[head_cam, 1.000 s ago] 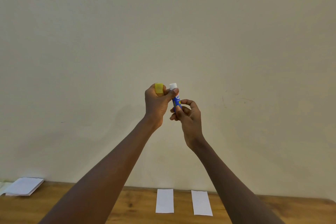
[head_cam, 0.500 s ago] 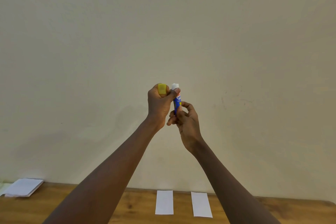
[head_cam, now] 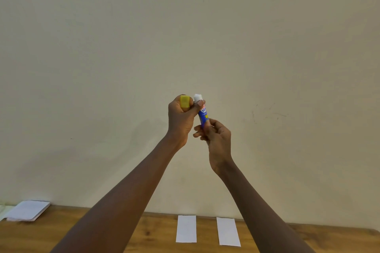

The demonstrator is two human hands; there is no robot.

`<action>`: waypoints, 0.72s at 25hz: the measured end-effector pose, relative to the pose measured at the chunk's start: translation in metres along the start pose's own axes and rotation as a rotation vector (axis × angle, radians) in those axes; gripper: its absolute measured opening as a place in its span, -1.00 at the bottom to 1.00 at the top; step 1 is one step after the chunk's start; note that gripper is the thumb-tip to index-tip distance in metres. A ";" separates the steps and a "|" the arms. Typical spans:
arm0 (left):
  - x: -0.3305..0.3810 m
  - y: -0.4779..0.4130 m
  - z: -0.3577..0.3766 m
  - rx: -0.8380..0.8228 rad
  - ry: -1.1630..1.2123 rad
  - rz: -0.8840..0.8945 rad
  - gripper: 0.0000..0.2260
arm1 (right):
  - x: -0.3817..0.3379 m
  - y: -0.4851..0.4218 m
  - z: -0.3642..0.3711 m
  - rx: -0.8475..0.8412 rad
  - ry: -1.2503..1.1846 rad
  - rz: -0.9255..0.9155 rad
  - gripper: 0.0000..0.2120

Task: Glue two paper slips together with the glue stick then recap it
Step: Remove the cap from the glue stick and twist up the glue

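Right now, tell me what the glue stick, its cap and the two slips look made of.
Glue stick: likely smooth plastic under a glossy blue printed label; white glue at its tip.
Cap: yellow, matte, probably plastic.
Left slip and right slip: thin, flat white paper on the wooden table.

I hold the glue stick point(head_cam: 203, 116) upright in front of the wall, well above the table. Its tube is blue with a red-and-white label, and the white glue tip is exposed at the top. My right hand point(head_cam: 218, 139) grips its base; my left thumb presses its upper part. The yellow cap point(head_cam: 184, 101) is off, tucked in my left hand point(head_cam: 181, 118), just beside the tip. Two white slips lie flat on the table, side by side and apart: left slip point(head_cam: 186, 228), right slip point(head_cam: 227, 231).
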State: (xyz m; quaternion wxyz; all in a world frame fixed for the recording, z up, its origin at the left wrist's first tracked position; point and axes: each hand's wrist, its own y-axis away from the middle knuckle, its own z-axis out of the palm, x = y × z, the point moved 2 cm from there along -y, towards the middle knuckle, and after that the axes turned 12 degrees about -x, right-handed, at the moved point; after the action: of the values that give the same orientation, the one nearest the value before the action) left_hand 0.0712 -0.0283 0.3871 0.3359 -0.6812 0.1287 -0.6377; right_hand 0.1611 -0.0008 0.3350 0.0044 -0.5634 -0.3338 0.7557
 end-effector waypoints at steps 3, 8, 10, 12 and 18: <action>0.001 0.001 0.003 -0.025 0.018 0.009 -0.68 | 0.003 0.001 0.002 -0.037 -0.251 0.116 -0.75; 0.000 0.002 -0.002 0.080 -0.018 0.013 -0.73 | 0.000 0.003 0.000 -0.008 -0.072 0.035 -0.84; 0.000 0.002 0.000 0.056 0.023 0.006 -0.79 | -0.001 0.004 0.002 0.027 -0.064 0.037 -0.87; 0.002 0.002 0.003 0.019 0.041 0.007 -0.80 | 0.002 0.004 0.003 0.021 -0.148 0.116 -0.68; 0.005 -0.001 0.001 0.021 0.033 0.009 -0.70 | -0.004 0.004 0.001 -0.018 -0.166 0.105 -0.89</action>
State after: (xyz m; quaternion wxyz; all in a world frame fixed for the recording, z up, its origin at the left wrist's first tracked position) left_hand 0.0730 -0.0304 0.3918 0.3436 -0.6666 0.1306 -0.6485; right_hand 0.1625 -0.0056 0.3364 -0.0679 -0.5154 -0.3098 0.7961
